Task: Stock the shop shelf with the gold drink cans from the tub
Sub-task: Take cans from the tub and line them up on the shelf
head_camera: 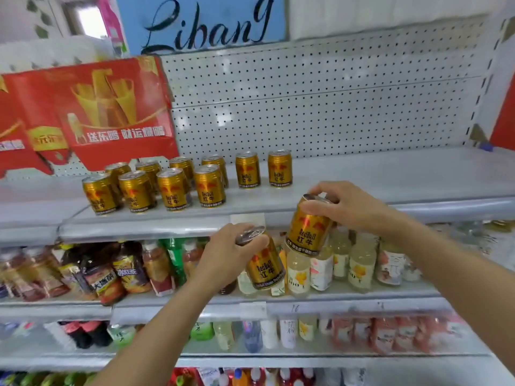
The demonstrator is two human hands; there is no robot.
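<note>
Each hand's got a gold can by the top, left hand gripping a tilted can below the shelf edge, right hand gripping another can at the edge, with ten-ish cans already standing on it, back row's hard to count.

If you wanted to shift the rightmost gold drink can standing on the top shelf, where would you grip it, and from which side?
Grip the rightmost gold drink can round its ribbed upper body, coming from the front or right. It stands upright with bare grey metal shelf on its right, while another can stands close on its left.
</note>
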